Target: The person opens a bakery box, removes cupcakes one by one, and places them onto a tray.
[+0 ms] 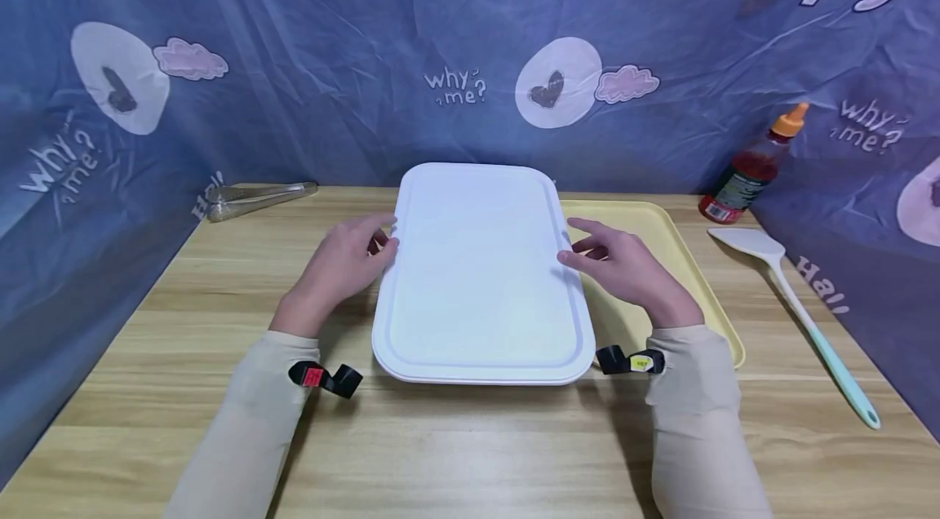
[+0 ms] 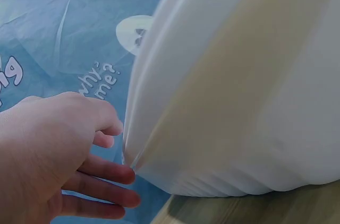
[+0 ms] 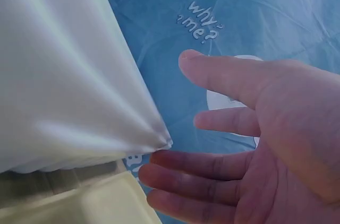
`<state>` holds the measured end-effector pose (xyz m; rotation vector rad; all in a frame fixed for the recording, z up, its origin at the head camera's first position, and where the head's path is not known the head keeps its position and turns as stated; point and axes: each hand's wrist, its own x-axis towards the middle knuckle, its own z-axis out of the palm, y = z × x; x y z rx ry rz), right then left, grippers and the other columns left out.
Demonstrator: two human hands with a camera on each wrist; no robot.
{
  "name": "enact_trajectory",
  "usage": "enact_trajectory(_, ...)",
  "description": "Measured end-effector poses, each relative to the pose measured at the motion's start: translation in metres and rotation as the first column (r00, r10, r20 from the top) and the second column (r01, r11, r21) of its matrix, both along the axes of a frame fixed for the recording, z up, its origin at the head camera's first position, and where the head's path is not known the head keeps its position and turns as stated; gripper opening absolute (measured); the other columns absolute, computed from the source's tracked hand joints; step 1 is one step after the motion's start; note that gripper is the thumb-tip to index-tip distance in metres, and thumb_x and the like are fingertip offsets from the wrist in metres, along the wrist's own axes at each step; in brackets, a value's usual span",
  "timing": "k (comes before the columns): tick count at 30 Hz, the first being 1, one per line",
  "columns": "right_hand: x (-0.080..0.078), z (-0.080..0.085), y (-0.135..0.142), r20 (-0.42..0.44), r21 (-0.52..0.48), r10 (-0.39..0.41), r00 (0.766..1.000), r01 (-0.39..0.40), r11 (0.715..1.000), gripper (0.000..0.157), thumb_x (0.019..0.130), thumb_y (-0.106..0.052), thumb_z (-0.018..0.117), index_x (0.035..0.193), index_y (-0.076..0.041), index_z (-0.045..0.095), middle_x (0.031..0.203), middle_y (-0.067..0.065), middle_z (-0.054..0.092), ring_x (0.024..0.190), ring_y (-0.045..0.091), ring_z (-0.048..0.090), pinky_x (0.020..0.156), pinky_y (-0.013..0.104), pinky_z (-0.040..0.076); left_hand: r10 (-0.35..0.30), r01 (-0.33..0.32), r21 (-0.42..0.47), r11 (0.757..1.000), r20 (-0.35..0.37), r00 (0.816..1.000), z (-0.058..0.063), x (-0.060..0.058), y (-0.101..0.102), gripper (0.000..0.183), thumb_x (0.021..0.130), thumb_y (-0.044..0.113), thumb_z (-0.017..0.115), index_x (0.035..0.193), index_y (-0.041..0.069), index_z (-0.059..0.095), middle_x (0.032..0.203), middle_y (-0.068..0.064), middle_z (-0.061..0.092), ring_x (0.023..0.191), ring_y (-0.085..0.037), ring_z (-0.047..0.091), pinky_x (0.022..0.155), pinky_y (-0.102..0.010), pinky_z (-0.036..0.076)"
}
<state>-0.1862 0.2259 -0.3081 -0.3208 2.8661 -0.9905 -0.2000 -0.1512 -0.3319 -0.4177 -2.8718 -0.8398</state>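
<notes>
Blue sheeting (image 1: 470, 13) behind my wooden table (image 1: 184, 323) reads "pig" and "why me?". Mid-table, the white box (image 1: 481, 274) looks closed; I judge little done, any contents untouched. Left hand (image 1: 345, 258) and right hand (image 1: 624, 262) are at its sides, fingers relaxed, ungripping. Bottle (image 1: 760, 164) label: unreadable.

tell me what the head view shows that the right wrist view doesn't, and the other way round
Only the head view: the left hand, tongs, sauce bottle and spatula.
Only the right wrist view: the palm side of the right hand.
Both: the right hand itself, the white box, part of the yellow tray and the blue sheet.
</notes>
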Motion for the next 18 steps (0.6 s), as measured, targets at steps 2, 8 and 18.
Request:
enact_trajectory(2, 0.0003, 0.0006, -0.0001, 0.005, -0.005, 0.003, 1.0, -0.002, 1.0, 0.068, 0.096, -0.037, 0.066, 0.154, -0.01, 0.042, 0.125, 0.023, 0.068, 0.107, 0.031, 0.068, 0.088, 0.041, 0.053, 0.001, -0.001, -0.005, 1.0, 0.013, 1.0, 0.0002, 0.0001, 0.0005, 0.042, 0.1, 0.026, 0.056, 0.14, 0.01, 0.057, 0.109, -0.014, 0.072, 0.098, -0.027, 0.068, 0.085, -0.045, 0.054)
enact_trajectory(8, 0.0016, 0.0025, -0.0003, 0.022, -0.016, 0.008, 1.0, -0.008, 1.0, 0.07, 0.096, -0.037, 0.067, 0.154, -0.009, 0.041, 0.126, 0.023, 0.067, 0.107, 0.031, 0.068, 0.089, 0.041, 0.053, -0.007, 0.007, -0.012, 1.0, 0.018, 1.0, -0.0006, -0.0003, 0.0018, 0.04, 0.1, 0.026, 0.056, 0.137, 0.009, 0.059, 0.112, -0.014, 0.071, 0.098, -0.027, 0.067, 0.085, -0.045, 0.054)
enact_trajectory(18, 0.0036, 0.007, -0.0019, 0.031, -0.037, 0.021, 0.999, -0.02, 0.999, 0.07, 0.095, -0.036, 0.068, 0.153, -0.007, 0.042, 0.129, 0.025, 0.066, 0.109, 0.033, 0.068, 0.091, 0.043, 0.053, -0.007, 0.007, -0.016, 1.0, 0.004, 1.0, -0.0005, 0.001, 0.0047, 0.04, 0.099, 0.026, 0.058, 0.134, 0.007, 0.061, 0.109, -0.014, 0.07, 0.094, -0.027, 0.063, 0.083, -0.043, 0.053)
